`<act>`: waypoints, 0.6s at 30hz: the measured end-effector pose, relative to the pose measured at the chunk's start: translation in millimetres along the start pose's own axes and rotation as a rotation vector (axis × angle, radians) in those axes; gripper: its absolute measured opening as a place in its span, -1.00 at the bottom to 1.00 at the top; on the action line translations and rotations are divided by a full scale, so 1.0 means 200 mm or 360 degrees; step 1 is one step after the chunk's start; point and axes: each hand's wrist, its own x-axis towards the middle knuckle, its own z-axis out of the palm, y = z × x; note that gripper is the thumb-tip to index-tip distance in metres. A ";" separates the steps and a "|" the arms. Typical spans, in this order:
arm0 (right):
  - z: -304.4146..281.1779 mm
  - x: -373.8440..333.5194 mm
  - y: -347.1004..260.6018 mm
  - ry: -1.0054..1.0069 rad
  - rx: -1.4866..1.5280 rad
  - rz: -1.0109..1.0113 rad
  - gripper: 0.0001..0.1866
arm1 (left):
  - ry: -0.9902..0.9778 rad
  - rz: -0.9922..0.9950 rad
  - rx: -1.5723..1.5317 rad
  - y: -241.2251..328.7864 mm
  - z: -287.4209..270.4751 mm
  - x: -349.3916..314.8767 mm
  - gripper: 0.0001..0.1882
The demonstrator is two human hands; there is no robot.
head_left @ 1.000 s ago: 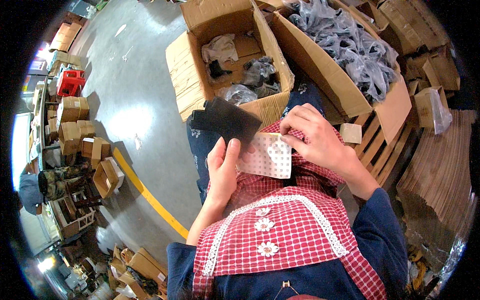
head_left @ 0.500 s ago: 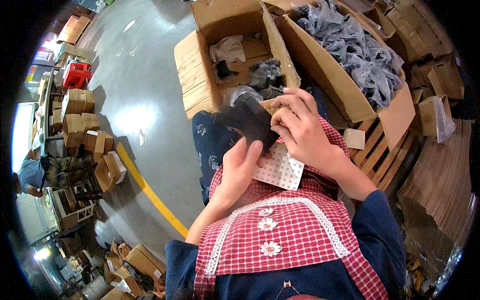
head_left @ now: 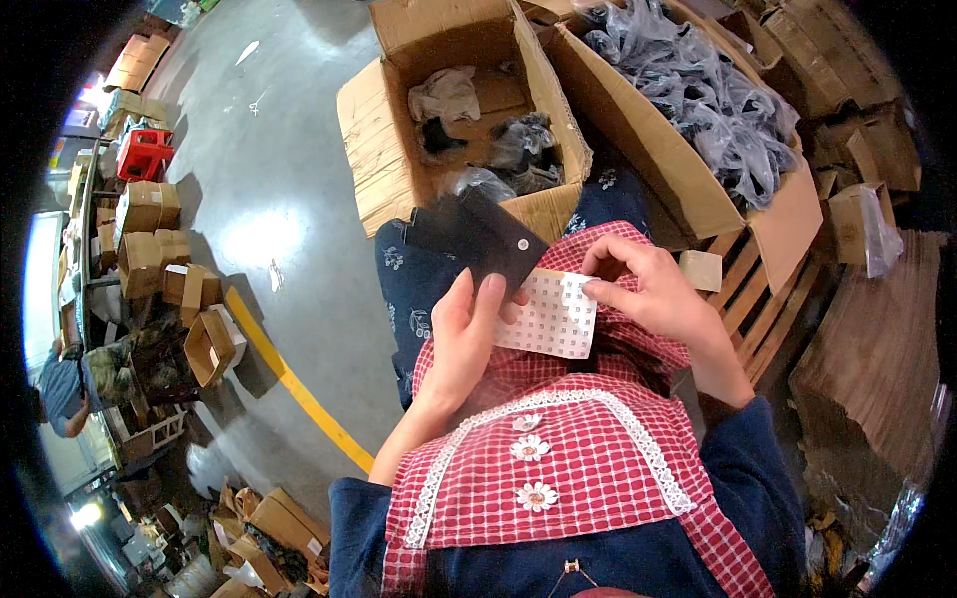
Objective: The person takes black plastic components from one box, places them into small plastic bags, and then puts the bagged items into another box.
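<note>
The right hand [head_left: 638, 289] is moving from the black, flat, rectangular pieces [head_left: 478, 235] to the white, printed paper sheet [head_left: 548, 319], its grip staying unclear. The left hand [head_left: 462, 334] is pinching both over the lap; probably light and bendable, they are favouring edge holds.

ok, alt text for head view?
A person's left hand holds a flat black piece with one white dot, plus a patterned white sheet; the right hand is at its upper right corner. Beyond: two open cardboard boxes, one heaped with plastic bags.
</note>
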 end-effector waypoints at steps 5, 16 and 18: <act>0.04 -0.04 0.02 0.0156 -0.0047 0.0025 -0.72 | 0.0013 0.0038 -0.0028 -0.01 -0.01 -0.01 -0.78; 0.06 0.01 0.13 0.0124 0.0434 0.0141 -0.77 | -0.0047 0.0153 -0.0020 -0.01 -0.01 -0.02 -0.77; 0.07 0.01 0.12 0.0185 0.0344 0.0086 -0.78 | -0.0053 0.0130 -0.0078 -0.02 -0.01 -0.02 -0.76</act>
